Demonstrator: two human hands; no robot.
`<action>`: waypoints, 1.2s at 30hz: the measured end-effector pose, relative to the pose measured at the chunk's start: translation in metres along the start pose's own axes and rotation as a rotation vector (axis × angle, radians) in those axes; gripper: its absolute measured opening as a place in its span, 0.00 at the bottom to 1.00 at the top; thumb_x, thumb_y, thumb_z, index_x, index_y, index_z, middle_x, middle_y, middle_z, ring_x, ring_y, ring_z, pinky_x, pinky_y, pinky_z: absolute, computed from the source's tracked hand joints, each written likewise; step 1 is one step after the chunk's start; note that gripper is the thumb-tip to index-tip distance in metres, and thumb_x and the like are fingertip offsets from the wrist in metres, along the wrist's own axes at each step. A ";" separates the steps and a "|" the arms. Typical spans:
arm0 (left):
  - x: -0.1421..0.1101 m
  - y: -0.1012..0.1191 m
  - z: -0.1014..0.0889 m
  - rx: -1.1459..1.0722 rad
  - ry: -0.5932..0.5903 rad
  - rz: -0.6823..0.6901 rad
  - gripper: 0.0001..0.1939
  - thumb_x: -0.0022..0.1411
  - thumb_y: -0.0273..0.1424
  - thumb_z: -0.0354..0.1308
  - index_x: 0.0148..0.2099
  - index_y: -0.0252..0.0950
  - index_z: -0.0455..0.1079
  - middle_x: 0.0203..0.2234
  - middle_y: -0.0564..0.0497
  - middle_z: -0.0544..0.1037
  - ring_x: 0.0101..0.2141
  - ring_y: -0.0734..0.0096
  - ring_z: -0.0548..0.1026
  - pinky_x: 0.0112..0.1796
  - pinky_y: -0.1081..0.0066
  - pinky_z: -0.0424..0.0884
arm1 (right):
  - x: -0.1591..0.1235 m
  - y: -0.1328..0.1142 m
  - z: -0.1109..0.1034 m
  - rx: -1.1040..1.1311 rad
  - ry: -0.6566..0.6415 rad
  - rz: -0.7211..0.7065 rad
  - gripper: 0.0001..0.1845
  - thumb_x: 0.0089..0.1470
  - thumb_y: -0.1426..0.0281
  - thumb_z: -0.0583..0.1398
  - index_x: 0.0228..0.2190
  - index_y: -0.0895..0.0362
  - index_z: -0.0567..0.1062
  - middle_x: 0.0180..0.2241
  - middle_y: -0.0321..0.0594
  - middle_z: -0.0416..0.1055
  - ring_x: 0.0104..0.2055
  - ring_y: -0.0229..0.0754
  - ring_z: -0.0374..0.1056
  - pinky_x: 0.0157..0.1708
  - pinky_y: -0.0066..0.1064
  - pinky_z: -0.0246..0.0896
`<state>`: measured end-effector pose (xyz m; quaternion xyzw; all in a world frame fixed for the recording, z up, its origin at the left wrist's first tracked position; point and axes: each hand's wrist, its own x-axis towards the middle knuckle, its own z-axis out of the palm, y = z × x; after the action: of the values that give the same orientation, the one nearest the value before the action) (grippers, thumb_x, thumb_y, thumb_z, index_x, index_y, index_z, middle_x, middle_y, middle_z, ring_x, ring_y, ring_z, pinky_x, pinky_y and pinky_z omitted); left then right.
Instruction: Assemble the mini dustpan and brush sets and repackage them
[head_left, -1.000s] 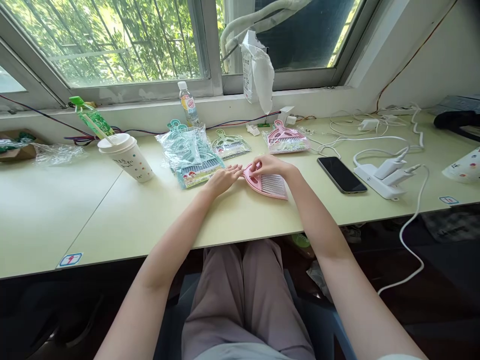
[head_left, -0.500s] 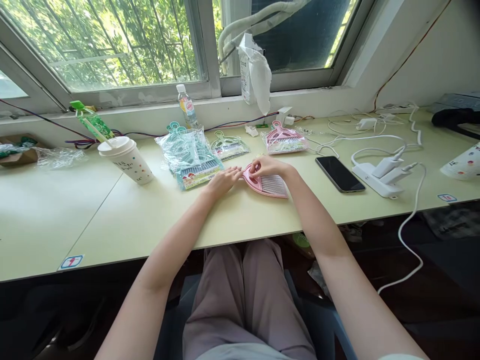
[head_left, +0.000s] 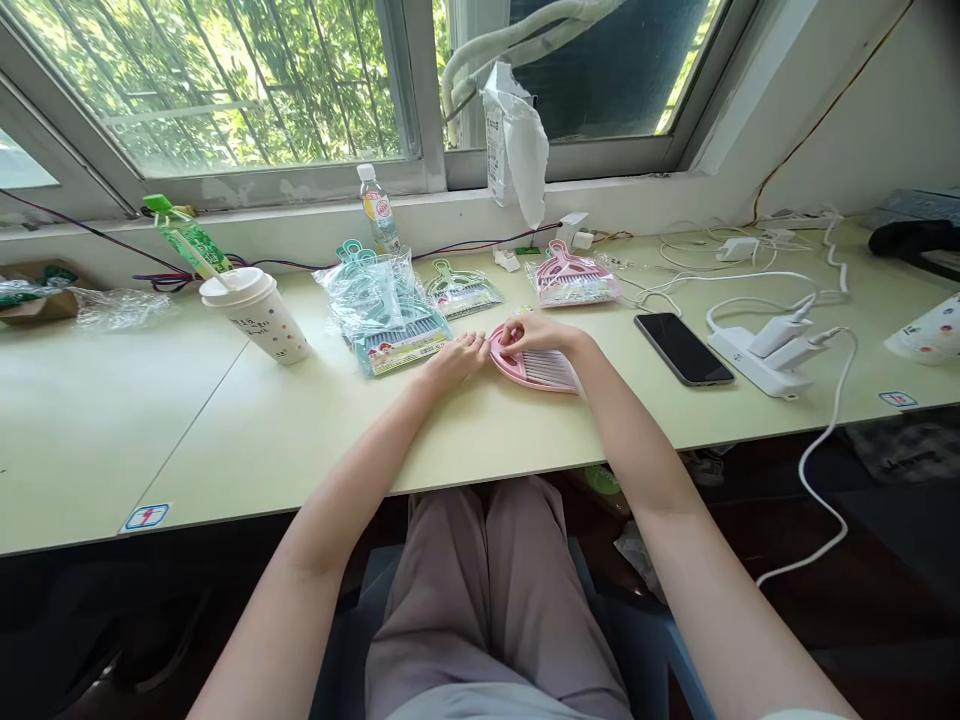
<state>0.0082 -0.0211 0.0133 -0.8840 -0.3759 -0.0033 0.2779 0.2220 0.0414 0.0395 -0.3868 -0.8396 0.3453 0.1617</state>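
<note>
Pink fan-shaped plastic brush-and-dustpan set (head_left: pixel 517 372): flat on the pale yellow-green counter (head_left: pixel 300 430), bristles pointing toward the person's right, narrow end at the hands.
Left hand (head_left: pixel 454 362): fairly flat, fingers extended, tips at the set's narrow end; whether they grip it, I cannot tell.
Right hand (head_left: pixel 534 332): fingers curled down, nearly closed over the set's pink upper part; the exact pinch is hidden.
Weight and feel: probably light, with a stiff, rather slick shell that could skid on the smooth counter if pushed.
Pale bristles (head_left: pixel 551 370): likely springy and easily bent, poor to grip.
Best hold: likely the narrow handle end or solid pink frame, one hand steadying it.
Around the set: clear-bagged teal sets (head_left: pixel 397 330) to its left, a bagged pink set (head_left: pixel 574 280) behind it, a black phone (head_left: pixel 684 350) to its right.
</note>
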 end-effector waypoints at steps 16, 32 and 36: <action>-0.001 -0.002 0.006 -0.066 0.020 -0.025 0.22 0.68 0.19 0.42 0.60 0.28 0.66 0.57 0.37 0.73 0.56 0.62 0.73 0.54 0.66 0.70 | 0.003 0.003 0.002 -0.043 0.003 0.023 0.13 0.41 0.59 0.68 0.24 0.56 0.78 0.31 0.38 0.77 0.36 0.42 0.69 0.37 0.30 0.59; 0.001 -0.004 0.003 -0.095 0.142 0.041 0.19 0.69 0.20 0.44 0.57 0.29 0.70 0.54 0.38 0.75 0.56 0.62 0.72 0.58 0.61 0.66 | 0.003 0.002 0.004 -0.030 0.043 0.023 0.12 0.39 0.61 0.66 0.25 0.57 0.77 0.32 0.38 0.76 0.36 0.40 0.68 0.37 0.29 0.58; 0.000 -0.002 0.003 -0.118 0.106 0.086 0.19 0.70 0.22 0.42 0.59 0.31 0.66 0.53 0.39 0.75 0.55 0.63 0.72 0.54 0.63 0.68 | 0.002 0.003 0.005 -0.030 0.052 0.028 0.14 0.39 0.60 0.66 0.26 0.58 0.78 0.32 0.38 0.76 0.35 0.40 0.68 0.36 0.29 0.57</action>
<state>0.0058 -0.0188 0.0120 -0.9127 -0.3215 -0.0603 0.2447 0.2191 0.0422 0.0342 -0.4099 -0.8348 0.3246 0.1726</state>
